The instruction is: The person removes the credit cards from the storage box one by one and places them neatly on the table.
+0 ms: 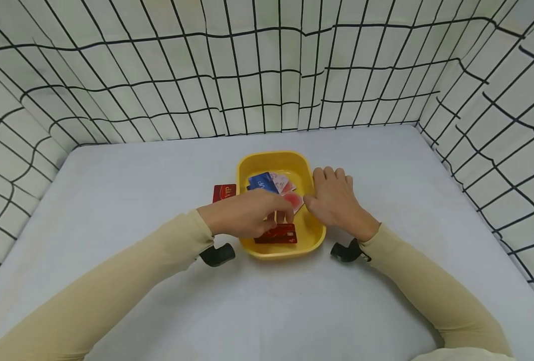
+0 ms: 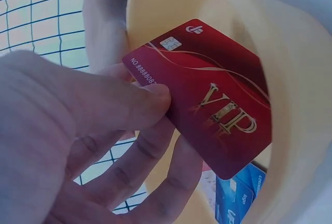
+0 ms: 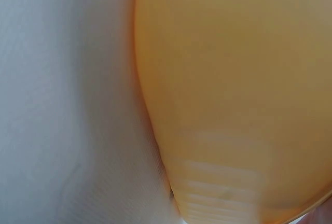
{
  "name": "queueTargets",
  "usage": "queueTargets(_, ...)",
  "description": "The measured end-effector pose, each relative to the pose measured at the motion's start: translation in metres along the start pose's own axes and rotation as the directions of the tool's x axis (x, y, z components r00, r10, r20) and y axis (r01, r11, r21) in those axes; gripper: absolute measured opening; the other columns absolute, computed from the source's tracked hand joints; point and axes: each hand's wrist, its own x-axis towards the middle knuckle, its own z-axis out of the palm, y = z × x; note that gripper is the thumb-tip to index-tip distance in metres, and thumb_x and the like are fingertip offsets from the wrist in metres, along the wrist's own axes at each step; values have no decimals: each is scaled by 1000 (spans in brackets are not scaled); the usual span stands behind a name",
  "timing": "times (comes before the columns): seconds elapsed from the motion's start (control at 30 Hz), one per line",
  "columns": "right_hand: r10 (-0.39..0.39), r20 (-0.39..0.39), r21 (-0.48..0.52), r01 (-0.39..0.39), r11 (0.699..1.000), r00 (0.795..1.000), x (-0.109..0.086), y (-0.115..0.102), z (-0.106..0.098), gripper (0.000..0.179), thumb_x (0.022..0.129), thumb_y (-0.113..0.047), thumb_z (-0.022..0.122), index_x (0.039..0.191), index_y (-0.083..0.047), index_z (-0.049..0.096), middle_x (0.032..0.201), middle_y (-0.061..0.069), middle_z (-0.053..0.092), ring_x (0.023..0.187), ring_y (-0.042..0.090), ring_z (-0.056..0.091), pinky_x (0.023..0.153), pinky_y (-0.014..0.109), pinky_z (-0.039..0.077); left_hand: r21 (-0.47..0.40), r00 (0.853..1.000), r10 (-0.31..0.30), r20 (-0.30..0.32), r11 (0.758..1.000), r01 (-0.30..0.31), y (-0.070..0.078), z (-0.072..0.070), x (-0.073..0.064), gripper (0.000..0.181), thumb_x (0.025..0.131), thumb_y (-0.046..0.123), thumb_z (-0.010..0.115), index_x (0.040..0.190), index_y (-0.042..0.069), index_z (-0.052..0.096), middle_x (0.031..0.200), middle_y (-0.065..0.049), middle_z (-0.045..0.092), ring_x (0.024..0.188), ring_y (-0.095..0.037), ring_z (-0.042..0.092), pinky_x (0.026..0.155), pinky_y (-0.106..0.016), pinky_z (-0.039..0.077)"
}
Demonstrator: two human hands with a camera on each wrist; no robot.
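- The left hand (image 1: 250, 213) reaches over the rounded yellow plastic tray (image 1: 309, 239), its thumb and fingers bent together on the edge of a glossy red rectangular card with gold VIP lettering (image 2: 202, 99). The remaining fingers curve loosely below.
- That card sits in the pinch above the tray's near part; whether it also touches the tray's floor cannot be told.
- The right hand (image 1: 334, 201) lies along the tray's right side, thumb at the rim, fingers close together. Whether they grip the wall or merely rest there cannot be told.
- Farther back inside the tray lie a blue card with white lettering (image 1: 263, 182) and pink-and-white patterned cards (image 1: 286, 182).
- A second red VIP card (image 1: 224, 191) lies outside, on the white table (image 1: 127, 185), just beside the tray's left wall.
- The step in hand appears to be handling one card over the tray while the other hand steadies it; lifting out or laying in cannot be judged.
- The next move seems to call for a firm pinch, a steady tray and clearance from its wall.
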Motion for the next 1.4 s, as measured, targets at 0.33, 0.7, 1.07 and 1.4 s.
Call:
queueTargets(0.33,16,21,-13,-15,1000,1000,0,1,0,38,93,-31,50,117,-2,48,101,14,47,98,34,38,82,45,28,-40,992,31,-125,999,-37,1,-9,-15,24,97,1,63,114,14,71,110,1,73,103,-15,64,93,-34,59)
queueTargets(0.7,38,18,-15,-37,999,999,0,2,1,36,92,-31,51,115,-3,48,100,14,47,98,34,38,82,44,28,-178,956,-34,-290,984,-19,-1,-24,-39,25,95,1,66,117,14,68,112,-3,73,102,-18,69,85,-31,62)
queueTargets(1.07,21,14,-11,-21,1000,1000,-2,2,0,35,92,-29,48,114,-1,48,99,15,47,96,35,38,79,44,26,-328,891,-218,-399,941,83,-12,-39,-67,27,98,7,67,123,15,64,119,-3,70,112,-24,70,90,-43,64)
queueTargets(1.4,5,0,-9,-5,1000,1000,-1,-3,0,33,91,-28,46,112,-2,49,97,15,46,94,35,38,78,43,24,-442,773,-385,-505,884,152,-24,-47,-93,28,99,9,66,126,15,64,116,-7,65,115,-26,69,90,-43,64)
